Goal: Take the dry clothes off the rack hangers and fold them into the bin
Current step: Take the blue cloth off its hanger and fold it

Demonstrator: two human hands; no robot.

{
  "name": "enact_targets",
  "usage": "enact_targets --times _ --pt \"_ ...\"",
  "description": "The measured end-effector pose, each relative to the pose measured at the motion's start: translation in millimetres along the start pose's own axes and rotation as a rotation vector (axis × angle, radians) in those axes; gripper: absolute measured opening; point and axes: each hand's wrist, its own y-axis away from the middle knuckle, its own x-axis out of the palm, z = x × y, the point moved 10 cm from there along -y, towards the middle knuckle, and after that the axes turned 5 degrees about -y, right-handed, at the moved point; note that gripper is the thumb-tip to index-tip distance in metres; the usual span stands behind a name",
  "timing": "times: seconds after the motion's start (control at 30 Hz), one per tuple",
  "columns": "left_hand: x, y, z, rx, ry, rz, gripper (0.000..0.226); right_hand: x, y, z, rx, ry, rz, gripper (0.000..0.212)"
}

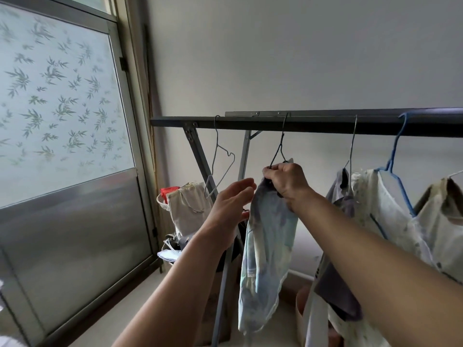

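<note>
Your right hand [285, 182] is up at the dark rack bar [313, 123], its fingers [271, 172] clenched around the top of a pale blue tie-dye garment [266, 259] and the shoulder of the dark wire hanger [279, 149] it hangs from. The garment droops straight down from that grip, bunched narrow at the top. Your left hand [231, 204] hovers just beside it on the left, fingers released and loosely spread, holding nothing; whether it touches the cloth cannot be told.

Count the hangers on the bar — five show. From the left: one bare grey wire hanger [220, 169], tilted and empty; the dark one you grip; a thin silver hanger [352, 149] carrying a grey-purple garment [335, 279]; a blue hanger [395, 161] inside a white floral shirt [385, 216]; and, at the right edge, a white hanger tip [456, 174] with a cream and brown garment [441, 221]. That makes four garments on the rack — one in your grasp, three hanging to its right.

Behind the rack leg a cream cloth bag [188, 209] sits against the wall, next to the frosted bamboo-print door [60, 101].
</note>
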Motion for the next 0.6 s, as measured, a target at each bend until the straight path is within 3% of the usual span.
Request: enact_targets --times 0.2,0.33,0.6 --pt "-3 -5 -23 0.071 -0.029 0.003 0.033 4 15 27 -0.031 -0.060 0.080 0.015" --pt "-5 -6 -35 0.127 -0.137 0.031 0.029 13 35 49 -0.026 -0.263 0.180 0.007" --pt "-17 9 -58 0.272 -0.517 0.076 0.015 12 41 49 -0.025 -0.154 0.195 0.014"
